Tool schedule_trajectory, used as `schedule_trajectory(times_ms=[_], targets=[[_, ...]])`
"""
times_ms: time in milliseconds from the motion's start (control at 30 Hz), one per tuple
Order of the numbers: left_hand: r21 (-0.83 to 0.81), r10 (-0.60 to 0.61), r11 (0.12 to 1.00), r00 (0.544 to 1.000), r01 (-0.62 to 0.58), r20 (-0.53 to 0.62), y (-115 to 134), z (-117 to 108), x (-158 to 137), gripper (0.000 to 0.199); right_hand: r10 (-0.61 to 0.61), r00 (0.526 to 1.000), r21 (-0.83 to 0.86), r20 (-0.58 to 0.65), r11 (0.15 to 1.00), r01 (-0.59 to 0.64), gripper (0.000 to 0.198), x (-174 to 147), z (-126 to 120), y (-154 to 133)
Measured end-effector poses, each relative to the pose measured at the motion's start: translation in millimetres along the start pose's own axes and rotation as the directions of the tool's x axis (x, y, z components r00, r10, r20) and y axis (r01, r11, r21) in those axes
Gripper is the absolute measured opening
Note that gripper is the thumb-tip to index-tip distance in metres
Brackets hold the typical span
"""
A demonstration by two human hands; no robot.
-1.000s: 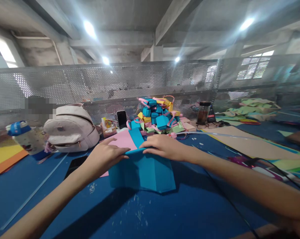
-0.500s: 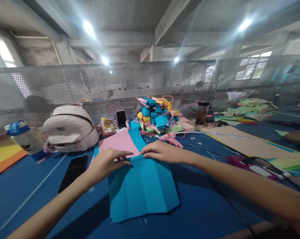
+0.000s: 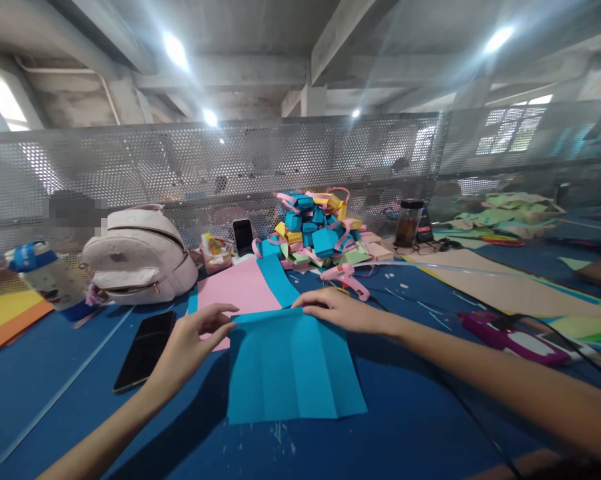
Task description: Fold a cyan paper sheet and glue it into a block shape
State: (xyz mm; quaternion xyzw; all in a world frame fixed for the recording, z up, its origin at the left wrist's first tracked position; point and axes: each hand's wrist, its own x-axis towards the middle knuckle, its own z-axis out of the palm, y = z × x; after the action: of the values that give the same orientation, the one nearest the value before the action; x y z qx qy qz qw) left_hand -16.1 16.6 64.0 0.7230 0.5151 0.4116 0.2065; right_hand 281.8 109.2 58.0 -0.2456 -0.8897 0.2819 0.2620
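A sheet of blue paper [image 3: 293,370] with several vertical creases is in front of me, its top edge folded over in a narrow strip. My left hand [image 3: 200,333] is at its upper left corner, thumb and fingertips closed around the corner. Higher up on the right, my right hand [image 3: 338,310] grips the top edge, fingers bent over the fold. Behind the sheet lies pink paper [image 3: 235,287] with a blue strip [image 3: 275,277] across it. A pink glue gun [image 3: 348,277] rests beyond my right hand.
A black phone [image 3: 144,350] lies left of my left hand. Behind stand a white backpack [image 3: 138,263], a bottle [image 3: 45,283] and a pile of small paper boxes [image 3: 315,230]. At right are a dark jar [image 3: 408,223], large paper sheets [image 3: 500,280] and a purple-and-white device [image 3: 515,340] with cables.
The blue sheet has shifted slightly right and its lower edge has come up. My left hand has moved left to the sheet's corner; my right hand has slid a little right along the top edge.
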Motion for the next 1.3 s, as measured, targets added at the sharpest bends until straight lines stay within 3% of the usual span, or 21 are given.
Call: schedule_trajectory(times_ms=[167,333,533,667,833,1133,1300], targets=[[-0.162,-0.136,0.977,0.990,0.140,0.040,0.0,11.9,6.9,0.045,0.005,1.000,0.048,0.000,0.999,-0.005,0.025,0.3,5.0,0.8],[-0.248,-0.268,0.929,0.962,0.273,0.054,-7.7,24.4,9.5,0.044,0.033,0.999,0.096,-0.030,0.995,-0.030,0.024,-1.7,8.3,7.4],[-0.330,-0.325,0.895,0.945,0.299,-0.025,-10.2,19.1,8.2,0.049,0.140,0.960,0.110,-0.244,0.987,-0.116,0.019,-12.2,-7.3,26.4],[-0.369,-0.330,0.886,0.940,0.280,-0.081,-14.4,12.8,4.7,0.048,0.231,0.942,0.212,-0.244,0.960,-0.181,0.027,-21.2,-10.7,38.3],[-0.372,-0.300,0.897,0.946,0.237,-0.121,-15.9,13.8,4.5,0.045,0.312,0.932,0.395,-0.185,0.892,-0.220,0.034,-22.2,-0.2,38.9],[-0.252,-0.088,0.967,0.979,0.040,-0.183,-0.1,16.5,37.4,0.061,0.379,0.868,0.572,-0.322,0.808,-0.142,0.043,6.5,4.9,26.8],[-0.112,0.091,0.985,0.949,-0.130,-0.303,-3.7,13.7,59.8,0.069,0.348,0.814,0.585,-0.466,0.811,-0.012,0.054,33.2,2.1,25.5]])
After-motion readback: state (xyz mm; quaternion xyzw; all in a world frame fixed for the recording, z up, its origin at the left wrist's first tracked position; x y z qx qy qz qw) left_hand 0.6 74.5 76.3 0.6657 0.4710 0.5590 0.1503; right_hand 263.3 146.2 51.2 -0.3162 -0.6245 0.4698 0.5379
